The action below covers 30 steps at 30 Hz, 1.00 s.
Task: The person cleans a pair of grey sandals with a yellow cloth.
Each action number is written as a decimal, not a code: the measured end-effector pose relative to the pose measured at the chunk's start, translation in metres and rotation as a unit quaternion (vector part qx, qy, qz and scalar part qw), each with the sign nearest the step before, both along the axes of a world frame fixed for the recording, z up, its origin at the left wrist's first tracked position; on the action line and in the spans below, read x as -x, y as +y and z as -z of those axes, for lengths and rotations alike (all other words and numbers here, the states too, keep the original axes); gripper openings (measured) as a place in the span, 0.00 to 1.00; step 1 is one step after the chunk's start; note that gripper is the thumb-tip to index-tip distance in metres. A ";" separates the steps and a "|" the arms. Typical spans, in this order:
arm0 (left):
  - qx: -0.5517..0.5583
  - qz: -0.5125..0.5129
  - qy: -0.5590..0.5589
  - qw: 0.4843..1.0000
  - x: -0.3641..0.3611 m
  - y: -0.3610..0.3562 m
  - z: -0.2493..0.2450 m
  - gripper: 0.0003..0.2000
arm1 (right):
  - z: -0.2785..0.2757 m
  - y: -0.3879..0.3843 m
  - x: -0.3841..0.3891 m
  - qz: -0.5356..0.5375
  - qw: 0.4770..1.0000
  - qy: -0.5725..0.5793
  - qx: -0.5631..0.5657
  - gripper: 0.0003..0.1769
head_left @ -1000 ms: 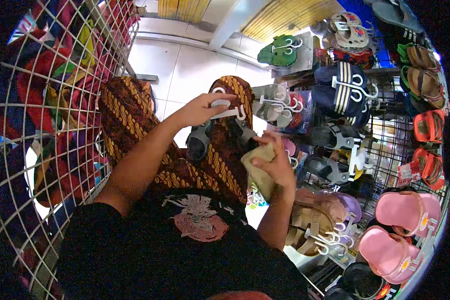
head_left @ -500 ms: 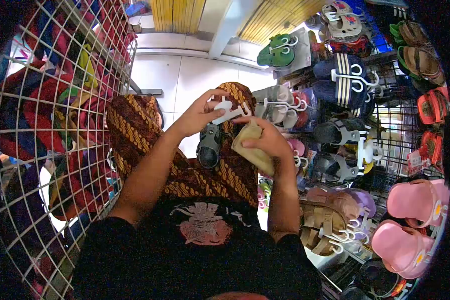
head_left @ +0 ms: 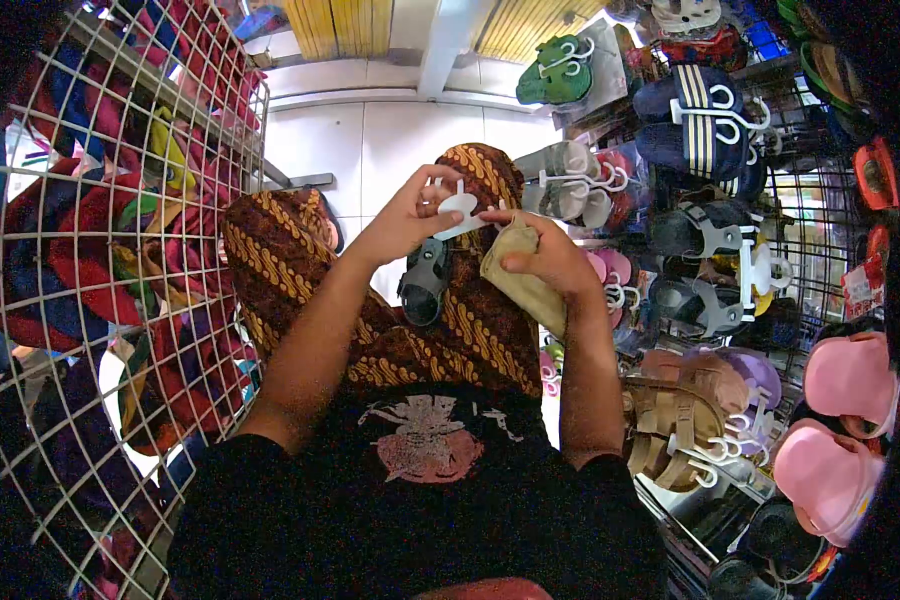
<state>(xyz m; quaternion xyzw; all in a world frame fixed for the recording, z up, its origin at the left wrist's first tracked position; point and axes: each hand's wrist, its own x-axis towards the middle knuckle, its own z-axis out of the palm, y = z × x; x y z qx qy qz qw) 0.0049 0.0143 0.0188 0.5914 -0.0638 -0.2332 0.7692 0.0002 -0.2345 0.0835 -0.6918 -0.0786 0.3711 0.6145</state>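
Pinched in my left hand (head_left: 402, 222) is a white plastic shoe hanger (head_left: 459, 213), held above my lap. A grey and black sandal (head_left: 424, 286) hangs below it, toe toward me. My right hand (head_left: 562, 268) is closed round a folded beige cloth (head_left: 523, 278). Its index fingertip reaches the right end of the hanger. That end is partly covered by my fingers, and whether a second sandal is on it cannot be seen.
To the left rises a wire grid (head_left: 120, 250) with colourful items behind it. At right, racks hold navy striped slides (head_left: 685, 130), brown sandals (head_left: 670, 425), pink clogs (head_left: 825, 475) and green footwear (head_left: 555, 70) on white hangers. Pale floor tiles (head_left: 315, 140) show ahead.
The right index finger has come to the hanger's right end, with the cloth still in that hand. The left hand keeps its hold on the hanger. The view has shifted slightly.
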 end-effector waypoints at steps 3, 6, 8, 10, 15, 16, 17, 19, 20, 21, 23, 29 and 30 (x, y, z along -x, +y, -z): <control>-0.010 -0.045 -0.016 0.999 0.005 -0.001 -0.003 0.27 | 0.008 -0.004 -0.001 0.014 0.999 0.008 -0.030 0.43; -0.076 -0.019 0.026 0.997 -0.003 0.014 0.013 0.29 | 0.006 -0.005 0.004 0.101 0.990 0.052 -0.080 0.43; -0.147 0.045 0.044 0.987 -0.003 0.022 0.024 0.27 | 0.007 -0.002 0.007 0.142 0.983 0.031 -0.109 0.45; -0.095 0.106 0.040 0.989 -0.001 0.019 0.016 0.25 | 0.012 -0.007 0.007 0.142 0.983 0.028 -0.113 0.47; -0.091 0.042 0.014 0.995 0.004 0.007 0.012 0.19 | 0.007 -0.007 0.006 0.126 0.985 0.046 -0.112 0.47; -0.077 0.042 0.044 0.995 0.003 0.008 0.015 0.18 | 0.007 -0.007 0.006 0.127 0.986 0.040 -0.100 0.46; -0.064 0.041 0.073 0.994 0.000 0.010 0.019 0.18 | 0.008 -0.007 0.005 0.127 0.987 0.033 -0.088 0.45; -0.028 0.027 0.115 0.993 -0.001 0.011 0.017 0.17 | 0.014 -0.009 0.004 0.124 0.990 0.022 -0.067 0.42; -0.006 0.016 0.126 0.992 0.000 0.010 0.015 0.17 | 0.023 -0.012 0.003 0.121 0.991 0.017 -0.059 0.40; 0.016 0.005 0.139 0.990 0.001 0.009 0.013 0.17 | 0.025 -0.012 0.003 0.119 0.992 0.013 -0.049 0.39; 0.022 0.012 0.143 0.989 0.000 0.010 0.023 0.17 | 0.027 -0.012 0.005 0.123 0.991 -0.007 -0.051 0.36; -0.074 0.007 -0.058 0.996 0.002 0.015 0.005 0.23 | 0.020 -0.010 0.006 0.157 0.987 -0.001 -0.026 0.29; -0.094 0.015 -0.070 0.993 -0.001 0.015 0.008 0.24 | 0.019 -0.010 0.008 0.164 0.986 0.008 -0.035 0.29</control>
